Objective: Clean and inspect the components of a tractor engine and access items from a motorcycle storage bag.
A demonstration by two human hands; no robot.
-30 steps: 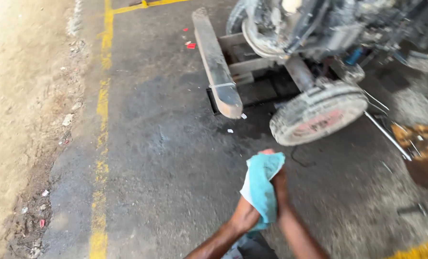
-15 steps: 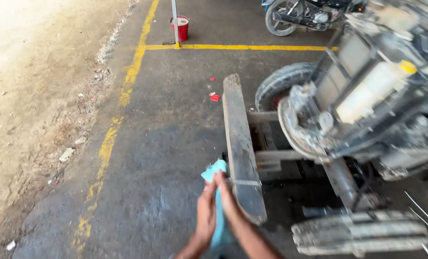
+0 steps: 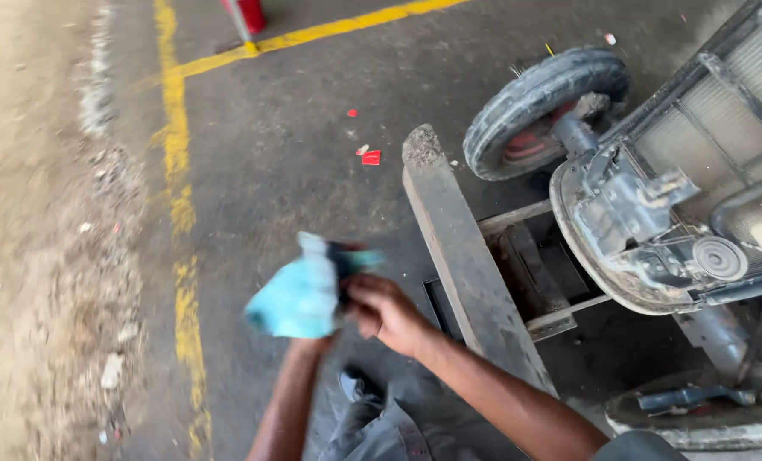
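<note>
I hold a light blue cloth (image 3: 300, 294) in front of me, low over the dark concrete floor. My left hand (image 3: 317, 341) is mostly hidden under the cloth and grips it from below. My right hand (image 3: 381, 312) is closed on the cloth's right edge, next to a small dark object that is too blurred to name. Just right of my hands runs a long grey metal beam (image 3: 462, 260) of a stripped vehicle frame.
A dirty wheel (image 3: 543, 107) and a bare engine housing (image 3: 645, 230) stand at the right, a second tyre (image 3: 697, 418) at the bottom right. Yellow painted lines (image 3: 180, 213) border the concrete, with dirt ground to the left. A red can (image 3: 248, 13) stands at the top.
The view has swung toward the vehicle's front wheel. My hands have shifted left of the metal beam, and the cloth is now bunched up between them.
</note>
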